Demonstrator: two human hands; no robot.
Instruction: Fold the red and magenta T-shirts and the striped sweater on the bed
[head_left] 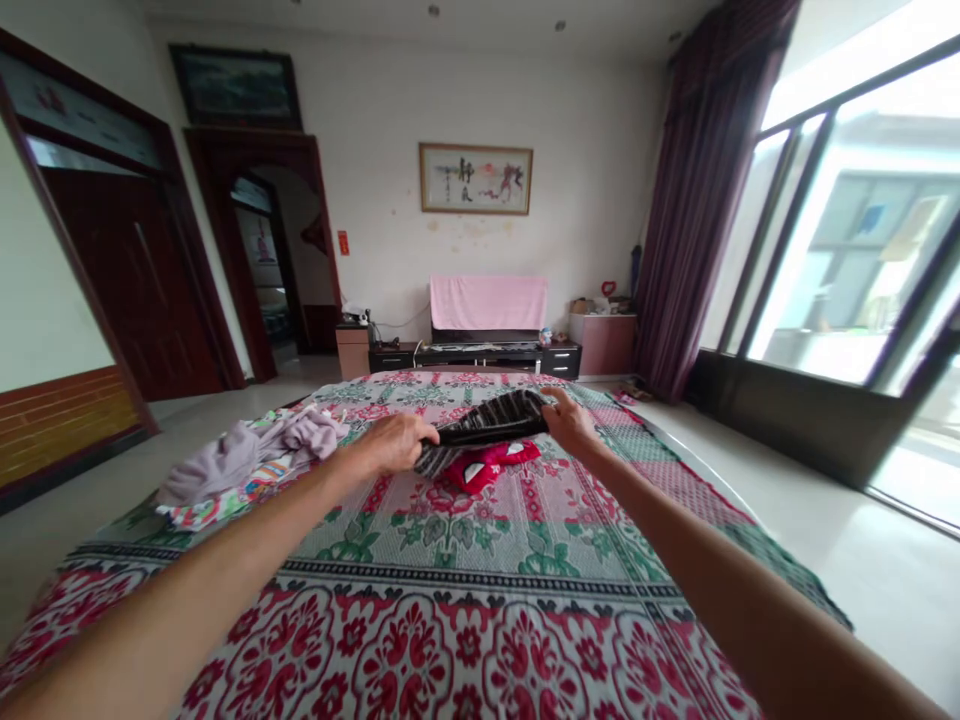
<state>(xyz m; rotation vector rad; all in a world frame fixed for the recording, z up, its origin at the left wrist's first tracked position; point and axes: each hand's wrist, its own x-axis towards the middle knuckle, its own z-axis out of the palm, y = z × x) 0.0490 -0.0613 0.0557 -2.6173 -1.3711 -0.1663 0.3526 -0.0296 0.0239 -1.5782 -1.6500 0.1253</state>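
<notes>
Between my two hands a dark grey-and-black knitted garment is stretched, its kind not clear from this view. My left hand is closed on its left end, and my right hand pinches its right end. Just below it lies a red cloth item with white-and-black patches, partly covered by the dark garment. To the left, a heap of clothes in pale mauve and bright multicoloured print rests on the patterned cover.
Beyond the covered surface stands a low black cabinet beneath a pink cloth draped over something. A reddish cabinet holds small items. Glass doors and a purple curtain are on the right, doorways on the left.
</notes>
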